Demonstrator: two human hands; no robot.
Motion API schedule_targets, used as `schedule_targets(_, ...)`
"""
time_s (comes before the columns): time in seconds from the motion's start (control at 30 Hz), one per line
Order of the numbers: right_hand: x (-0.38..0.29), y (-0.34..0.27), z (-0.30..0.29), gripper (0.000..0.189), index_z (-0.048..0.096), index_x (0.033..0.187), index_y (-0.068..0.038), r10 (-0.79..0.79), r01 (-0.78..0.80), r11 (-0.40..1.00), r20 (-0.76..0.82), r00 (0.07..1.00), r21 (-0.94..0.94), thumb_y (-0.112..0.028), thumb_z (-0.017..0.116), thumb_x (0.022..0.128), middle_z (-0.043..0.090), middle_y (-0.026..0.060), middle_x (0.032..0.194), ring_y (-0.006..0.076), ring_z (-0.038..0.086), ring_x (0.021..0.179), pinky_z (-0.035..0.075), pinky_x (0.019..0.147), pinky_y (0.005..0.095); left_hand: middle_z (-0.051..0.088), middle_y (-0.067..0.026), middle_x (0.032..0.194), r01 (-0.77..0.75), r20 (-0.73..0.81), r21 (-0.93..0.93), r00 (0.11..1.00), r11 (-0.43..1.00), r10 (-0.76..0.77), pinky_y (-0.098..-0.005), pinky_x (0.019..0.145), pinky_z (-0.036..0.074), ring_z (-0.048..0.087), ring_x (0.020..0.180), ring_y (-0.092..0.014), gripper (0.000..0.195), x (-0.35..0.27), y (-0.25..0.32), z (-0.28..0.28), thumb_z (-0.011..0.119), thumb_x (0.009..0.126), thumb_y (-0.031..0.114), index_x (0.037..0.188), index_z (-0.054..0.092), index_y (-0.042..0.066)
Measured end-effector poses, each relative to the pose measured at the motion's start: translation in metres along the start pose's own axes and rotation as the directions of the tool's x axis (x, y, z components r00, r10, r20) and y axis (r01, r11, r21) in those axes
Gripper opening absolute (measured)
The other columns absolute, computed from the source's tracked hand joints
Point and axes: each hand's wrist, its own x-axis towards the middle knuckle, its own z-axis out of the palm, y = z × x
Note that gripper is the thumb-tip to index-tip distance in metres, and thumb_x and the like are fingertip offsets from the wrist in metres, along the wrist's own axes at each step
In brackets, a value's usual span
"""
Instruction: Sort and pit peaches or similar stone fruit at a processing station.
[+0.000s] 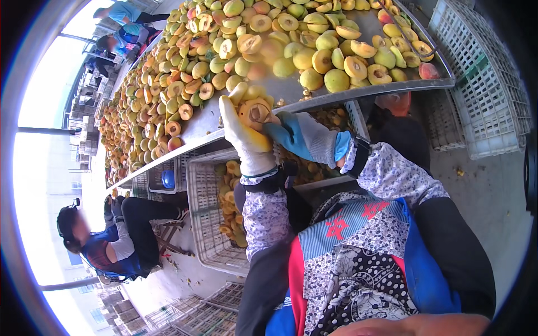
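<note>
My left hand (246, 130), in a white knit glove with yellow on the palm, is closed around a halved peach (254, 113) whose cut side faces up. My right hand (294, 134), in a grey and blue glove, has its fingertips at the right edge of that half; whether it holds a tool is hidden. Both hands are just over the near edge of a metal table (290, 98) heaped with halved yellow-green and reddish peaches (321, 61). A thin curved metal rod (403, 33) lies on the fruit at the upper right.
Below the table edge, a plastic crate (201, 210) holds peach halves (231, 201). White crates (483, 75) are stacked at the right, and more stand at the bottom left. A blue item (168, 179) sits in a crate under the table. A co-worker (113, 243) sits at the left; others are farther up.
</note>
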Motion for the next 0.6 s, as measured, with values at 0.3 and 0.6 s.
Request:
schedule_targets(0.3,-0.005,-0.022,0.002,0.048,0.066,0.106,0.000,0.327,-0.384,0.905,0.280,0.903,0.181,-0.045,0.050,0.100,0.069,0.0185,0.075,0.0271,0.069,0.073,0.052,0.070,0.0398,0.067,-0.0171,0.091,-0.106,-0.033,0.161,0.993,0.981,0.113,-0.0330,0.069,0.055,0.064,0.072,-0.023,0.043,0.004,-0.005,-0.014,0.042,0.102,0.030,0.111,0.062,-0.007)
schedule_targets(0.6,-0.012,-0.040,-0.014,0.057,0.054,0.077,-0.009,0.387,-0.707,0.562,0.618,0.684,0.430,-0.062,0.044,0.097,0.047,0.0013,0.054,0.0111,0.042,0.040,0.034,0.037,0.0266,0.065,-0.0131,0.088,-0.251,0.153,0.252,0.964,0.935,0.218,-0.0289,0.061,0.053,0.063,0.068,-0.019,0.041,0.003,-0.013,-0.025,0.038,0.105,0.026,0.113,0.062,-0.007)
